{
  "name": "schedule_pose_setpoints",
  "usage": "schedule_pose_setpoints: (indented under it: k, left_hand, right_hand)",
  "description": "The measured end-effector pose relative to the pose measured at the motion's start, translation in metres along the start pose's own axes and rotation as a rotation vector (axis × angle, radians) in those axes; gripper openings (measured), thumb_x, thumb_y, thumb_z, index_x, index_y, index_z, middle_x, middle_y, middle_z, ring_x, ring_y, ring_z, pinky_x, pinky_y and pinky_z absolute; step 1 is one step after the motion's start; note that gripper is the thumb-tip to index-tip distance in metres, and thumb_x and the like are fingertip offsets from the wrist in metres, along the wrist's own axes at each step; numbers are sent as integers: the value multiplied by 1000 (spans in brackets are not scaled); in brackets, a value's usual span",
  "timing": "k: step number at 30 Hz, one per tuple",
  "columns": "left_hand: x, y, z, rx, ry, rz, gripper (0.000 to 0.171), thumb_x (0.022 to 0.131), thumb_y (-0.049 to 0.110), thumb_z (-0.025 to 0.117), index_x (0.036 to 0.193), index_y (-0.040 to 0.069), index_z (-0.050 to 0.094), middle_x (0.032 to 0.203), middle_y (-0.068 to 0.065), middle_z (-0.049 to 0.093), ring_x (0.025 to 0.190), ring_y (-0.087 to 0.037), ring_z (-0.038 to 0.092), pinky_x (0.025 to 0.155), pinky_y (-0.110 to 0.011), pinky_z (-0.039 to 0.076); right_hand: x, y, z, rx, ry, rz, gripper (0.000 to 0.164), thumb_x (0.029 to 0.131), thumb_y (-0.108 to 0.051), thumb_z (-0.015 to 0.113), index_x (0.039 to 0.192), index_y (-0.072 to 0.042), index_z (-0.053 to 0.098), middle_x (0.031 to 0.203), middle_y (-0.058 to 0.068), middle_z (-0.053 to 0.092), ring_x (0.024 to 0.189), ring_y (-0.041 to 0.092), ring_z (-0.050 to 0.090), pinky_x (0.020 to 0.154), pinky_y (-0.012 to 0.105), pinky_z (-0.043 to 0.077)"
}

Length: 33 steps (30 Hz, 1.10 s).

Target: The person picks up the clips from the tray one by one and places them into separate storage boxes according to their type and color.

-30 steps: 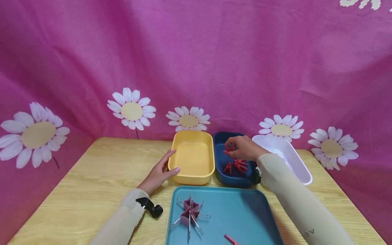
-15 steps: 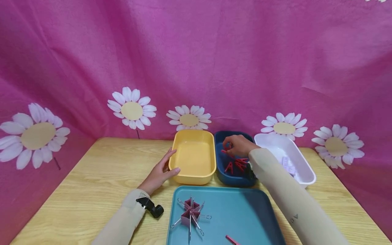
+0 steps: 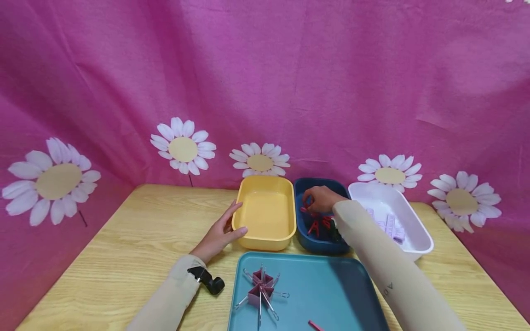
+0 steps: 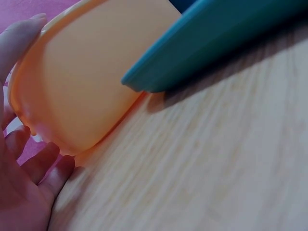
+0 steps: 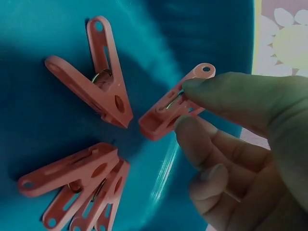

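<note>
Inside the blue bin [image 3: 323, 247], the right hand [image 3: 324, 200] pinches a red clothespin [image 5: 155, 122] between thumb and fingertips, beside other clothespins [image 5: 117, 98] lying on the blue bin's floor. Left of the blue bin, the left hand [image 3: 218, 236] rests, thumb and fingers loosely spread, against the yellow bin [image 3: 267, 211]. Right of the blue bin, the white bin [image 3: 419, 239] holds lilac clips [image 3: 390, 225]; in front of the blue bin, the teal tray [image 3: 319, 285] bears mauve binder clips [image 3: 257, 296].

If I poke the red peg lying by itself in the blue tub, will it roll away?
Probably not: the red peg has straight arms spread like an A, so it'd likely slide. It's probably light: the right hand can pinch a similar peg.
</note>
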State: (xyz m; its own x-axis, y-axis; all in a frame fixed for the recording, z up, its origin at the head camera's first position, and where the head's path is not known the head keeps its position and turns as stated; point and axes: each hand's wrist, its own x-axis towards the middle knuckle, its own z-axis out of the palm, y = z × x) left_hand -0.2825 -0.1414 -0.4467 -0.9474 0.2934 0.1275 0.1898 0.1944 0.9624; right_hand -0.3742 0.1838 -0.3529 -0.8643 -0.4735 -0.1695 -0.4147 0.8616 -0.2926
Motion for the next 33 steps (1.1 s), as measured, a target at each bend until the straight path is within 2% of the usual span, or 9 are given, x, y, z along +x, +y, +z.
schedule_pose_setpoints:
  k: [9,13,18,25,28,33]
  left_hand:
    - [2,1,-3,-9,6,1,72,90,34,69,150,36,30,161,12,7,144,-24,22,114,-38,26]
    - [2,0,-2,-16,2,15,72,91,29,68,151,31,29,162,6,6,144,-27,22,114,-41,26]
    - [1,-2,-2,-23,-12,32,72,90,30,69,151,32,30,161,7,8,143,-25,26,113,-40,28]
    - [1,-3,-1,-37,-18,25,73,90,31,69,151,30,30,160,12,8,141,-21,29,112,-37,31]
    - [1,-2,-1,-44,-24,24,73,90,31,69,151,31,30,160,13,8,141,-21,29,112,-36,31]
    - [1,-4,-2,-40,-26,23,72,90,32,69,151,34,30,160,14,8,142,-21,28,112,-37,30]
  right_hand:
    - [10,2,1,-17,-1,0,25,76,-8,74,101,-10,71,81,2,66,77,17,60,72,31,53]
    - [12,2,5,0,-14,9,23,77,-9,76,99,-10,72,82,2,66,77,16,60,69,29,53]
    - [12,2,10,29,-49,13,24,75,-7,77,98,-11,72,84,2,67,77,15,61,67,28,54]
    - [7,3,8,31,-51,-66,22,72,-8,76,93,-11,72,77,-2,67,74,13,61,65,27,53]
    - [7,3,9,35,-50,-54,23,73,-8,75,96,-10,73,80,-1,68,77,14,61,68,28,54]
    - [10,3,7,32,-56,23,27,76,-11,76,103,-11,72,86,0,68,82,15,61,72,29,54]
